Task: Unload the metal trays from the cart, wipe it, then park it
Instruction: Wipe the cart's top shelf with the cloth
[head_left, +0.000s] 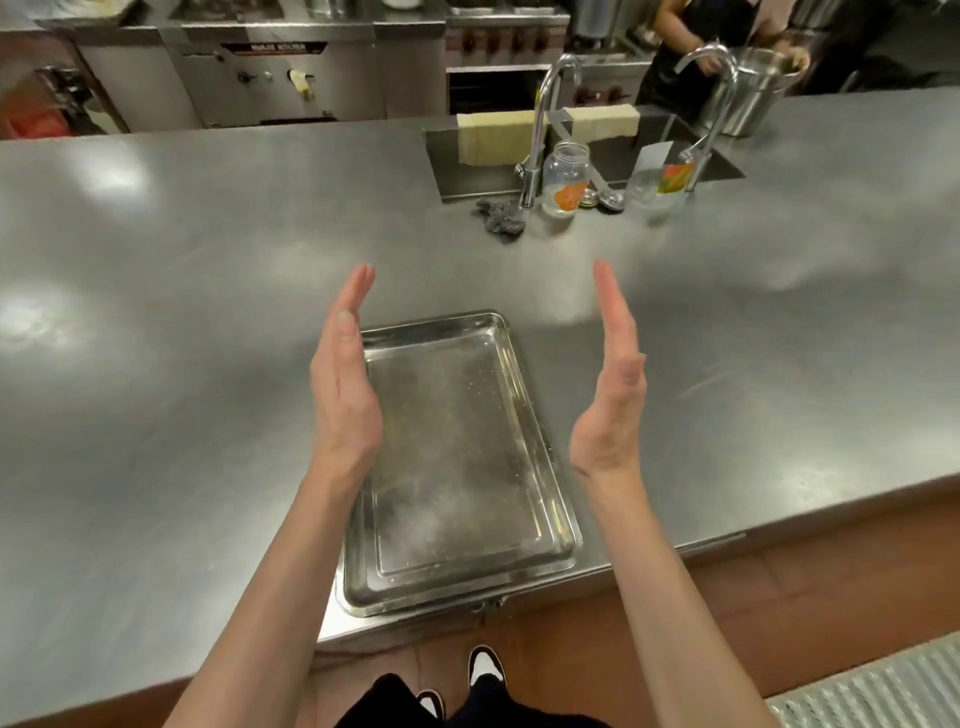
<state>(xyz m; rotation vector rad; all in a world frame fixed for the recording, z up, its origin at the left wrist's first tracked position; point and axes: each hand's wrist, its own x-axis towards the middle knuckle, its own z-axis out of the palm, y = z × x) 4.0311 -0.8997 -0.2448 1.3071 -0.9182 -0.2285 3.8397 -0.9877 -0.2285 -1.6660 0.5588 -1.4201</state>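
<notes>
A shallow rectangular metal tray (462, 499) lies flat on the stainless steel counter (182, 338), its near end at the counter's front edge. My left hand (345, 379) hovers over the tray's left rim, palm facing right, fingers straight and together. Across from it, my right hand (613, 384) is held above the counter just right of the tray, palm facing left. Neither hand holds anything or touches the tray. The cart is out of view.
A sink (483, 166) with two taps (545, 119) sits at the back right, with cloths (493, 135) over its rim, a glass jar (565, 179), a scourer (501, 218) and a ladle. Another person handles a metal pot (748, 88) beyond. A floor grate (883, 691) lies at bottom right.
</notes>
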